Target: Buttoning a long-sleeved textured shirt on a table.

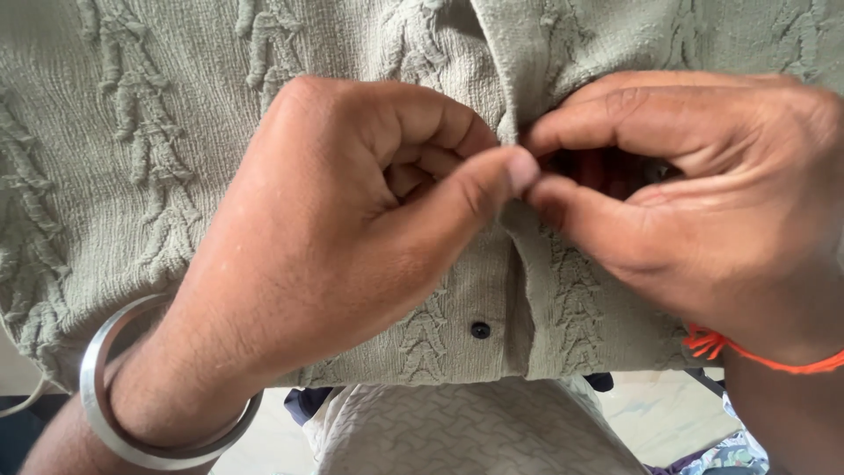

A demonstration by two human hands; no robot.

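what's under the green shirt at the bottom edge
A pale patterned cloth shows below the green shirt hem, with dark fabric beside it. How far they run under is hidden.

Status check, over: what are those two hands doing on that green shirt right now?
Left hand and right hand both pinching the shirt front edge together. Black button below, apart from the fingers. Nothing in the way.

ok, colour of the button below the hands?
Black, or very dark: the button sits on the sage-green textured shirt. Seen in the head view.
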